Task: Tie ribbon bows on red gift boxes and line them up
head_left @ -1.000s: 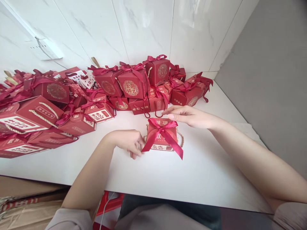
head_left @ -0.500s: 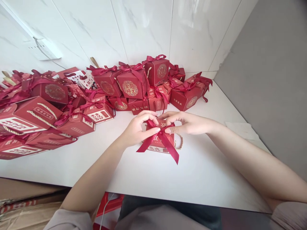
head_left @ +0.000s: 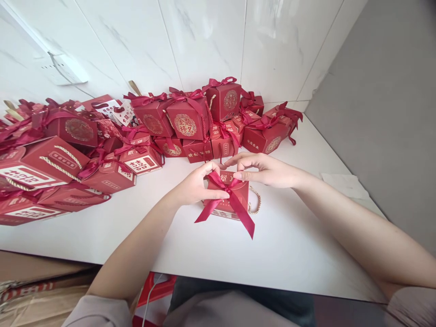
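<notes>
A small red gift box (head_left: 243, 193) stands on the white table in front of me, with a red satin ribbon (head_left: 241, 208) tied in a bow on top. The two ribbon tails hang down over its near side. My left hand (head_left: 199, 184) curls round the bow's left loop, its thumb lying by the knot and its fingers behind the box top. From the right, my right hand (head_left: 262, 170) pinches the bow's right loop with the thumb; its other fingertips are partly hidden behind the box. A twisted gold cord handle (head_left: 259, 200) loops out on the box's right.
Several red gift boxes with bows (head_left: 185, 120) are piled along the tiled wall, and more boxes (head_left: 44, 163) are stacked at the left. A white paper sheet (head_left: 344, 184) lies at the right. A cardboard box (head_left: 41, 295) is below the table's left front edge.
My left thumb has moved down slightly, to just below the knot. My right thumb has shifted up and away from the knot, and the bow's loops and box lid show more.
</notes>
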A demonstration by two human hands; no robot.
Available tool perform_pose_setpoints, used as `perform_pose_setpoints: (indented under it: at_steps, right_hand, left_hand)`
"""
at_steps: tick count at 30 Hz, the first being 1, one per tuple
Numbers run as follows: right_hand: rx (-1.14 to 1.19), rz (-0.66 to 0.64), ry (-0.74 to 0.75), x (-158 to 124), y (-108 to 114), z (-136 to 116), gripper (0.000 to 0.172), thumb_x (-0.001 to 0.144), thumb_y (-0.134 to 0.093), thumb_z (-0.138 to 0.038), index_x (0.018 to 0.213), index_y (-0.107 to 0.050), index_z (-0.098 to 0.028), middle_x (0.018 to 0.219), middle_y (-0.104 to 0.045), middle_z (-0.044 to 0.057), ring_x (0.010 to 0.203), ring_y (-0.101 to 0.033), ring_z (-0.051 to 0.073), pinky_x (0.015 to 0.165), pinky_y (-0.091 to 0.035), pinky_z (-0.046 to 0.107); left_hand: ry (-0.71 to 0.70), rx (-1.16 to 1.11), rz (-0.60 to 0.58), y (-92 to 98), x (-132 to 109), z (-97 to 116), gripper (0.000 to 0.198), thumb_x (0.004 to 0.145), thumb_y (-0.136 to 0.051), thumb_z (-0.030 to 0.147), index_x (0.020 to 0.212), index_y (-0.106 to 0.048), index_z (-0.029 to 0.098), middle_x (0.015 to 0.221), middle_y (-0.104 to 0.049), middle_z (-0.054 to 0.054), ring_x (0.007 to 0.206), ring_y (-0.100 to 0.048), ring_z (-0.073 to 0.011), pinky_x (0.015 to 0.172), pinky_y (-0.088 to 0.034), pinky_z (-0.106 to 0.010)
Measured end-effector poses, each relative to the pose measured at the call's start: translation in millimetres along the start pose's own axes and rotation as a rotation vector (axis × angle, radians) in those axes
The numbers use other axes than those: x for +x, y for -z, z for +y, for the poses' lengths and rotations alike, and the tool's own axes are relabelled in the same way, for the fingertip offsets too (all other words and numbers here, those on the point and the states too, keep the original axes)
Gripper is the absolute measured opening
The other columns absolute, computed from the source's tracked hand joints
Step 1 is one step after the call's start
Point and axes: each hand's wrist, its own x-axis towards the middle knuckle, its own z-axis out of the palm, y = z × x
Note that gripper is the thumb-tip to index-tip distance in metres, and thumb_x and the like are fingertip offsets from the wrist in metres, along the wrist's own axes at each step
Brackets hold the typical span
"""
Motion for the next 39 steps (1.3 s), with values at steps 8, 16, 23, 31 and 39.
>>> perform_pose_setpoints:
  at_steps: [8,16,23,31,39]
  right_hand:
    - [-0.004,-0.026,-0.040,-1,1,-1,0.038,0.092,-0.062,-0.049,0.070,-0.059,-0.018,0.126,-0.061,0.007,0.116,-0.058,0.023,0.091,-0.045,0.034]
    - [-0.028,-0.109,-0.099,-1,5,-1,0.042,0.094,-0.057,-0.053,0.073,-0.064,-0.018,0.125,-0.062,0.007,0.110,-0.059,0.023,0.090,-0.046,0.035]
    - [-0.042,-0.112,-0.130,-1,6,-2,0.043,0.093,-0.057,-0.056,0.073,-0.062,-0.018,0.120,-0.061,0.007,0.109,-0.059,0.023,0.091,-0.045,0.035]
    - [-0.064,0.009,-0.087,-4,5,-7,0.033,0.092,-0.058,-0.054,0.100,-0.062,-0.023,0.113,-0.066,0.005,0.098,-0.062,0.021,0.084,-0.048,0.035]
    - [-0.359,-0.137,-0.456,-26,5,-48,0.055,0.087,-0.055,-0.067,0.059,-0.066,-0.022,0.059,-0.066,0.003,0.052,-0.059,0.017,0.053,-0.040,0.032]
  left_hand:
    - [-0.051,0.032,-0.019,0.1,-1,3,0.026,0.070,-0.082,0.037,0.077,-0.067,0.017,0.130,-0.057,-0.008,0.122,-0.056,-0.0269,0.102,-0.046,-0.042]
    - [-0.078,0.147,-0.014,4.9,-3,4,0.039,0.067,-0.084,0.042,0.100,-0.075,0.023,0.132,-0.055,-0.008,0.128,-0.053,-0.0287,0.106,-0.047,-0.042]
    - [-0.103,0.282,0.048,6.7,-7,11,0.040,0.064,-0.085,0.047,0.095,-0.074,0.024,0.135,-0.054,-0.007,0.127,-0.054,-0.0296,0.112,-0.041,-0.047]
    - [-0.084,0.278,0.007,8.1,-6,8,0.044,0.066,-0.083,0.049,0.100,-0.073,0.024,0.137,-0.053,-0.008,0.131,-0.051,-0.0308,0.115,-0.037,-0.048]
    - [-0.064,0.254,0.020,7.0,-6,10,0.038,0.066,-0.084,0.047,0.090,-0.070,0.020,0.137,-0.054,-0.009,0.131,-0.051,-0.0314,0.112,-0.038,-0.047]
